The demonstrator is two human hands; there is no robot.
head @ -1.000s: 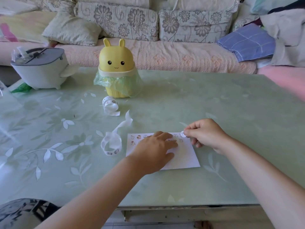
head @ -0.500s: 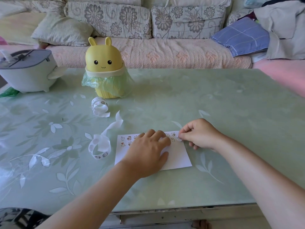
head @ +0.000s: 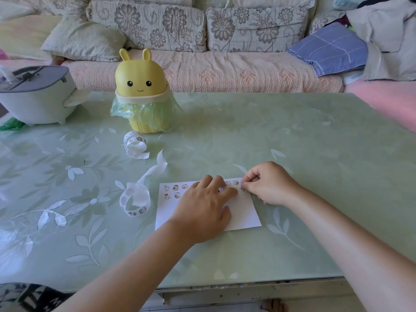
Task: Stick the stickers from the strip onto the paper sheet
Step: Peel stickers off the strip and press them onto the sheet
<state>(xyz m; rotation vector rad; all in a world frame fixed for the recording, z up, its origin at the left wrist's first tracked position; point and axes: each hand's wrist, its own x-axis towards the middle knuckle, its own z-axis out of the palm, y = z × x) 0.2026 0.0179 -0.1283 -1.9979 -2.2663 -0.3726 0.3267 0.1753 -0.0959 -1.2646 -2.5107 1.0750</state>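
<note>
A white paper sheet (head: 244, 213) lies on the green table near me, with several small cartoon stickers (head: 175, 191) in rows along its far edge. My left hand (head: 202, 209) rests flat on the sheet, fingers spread, and covers its middle. My right hand (head: 269, 183) is curled at the sheet's far right corner, its fingertips pinching a small sticker (head: 243, 189) down against the paper. A curled sticker strip (head: 135, 200) lies just left of the sheet. A second coil of strip (head: 134, 144) sits farther back.
A yellow rabbit-shaped bin (head: 140, 86) with a green bag stands at the back left. A grey-and-white appliance (head: 33, 97) sits at the far left. A sofa (head: 202, 68) with cushions runs behind the table. The table's front edge (head: 247, 287) is close to me.
My right hand has lowered the sticker from just above the sheet's far edge down onto its far right corner. My left hand stays flat on the paper. The camera moved closer.
</note>
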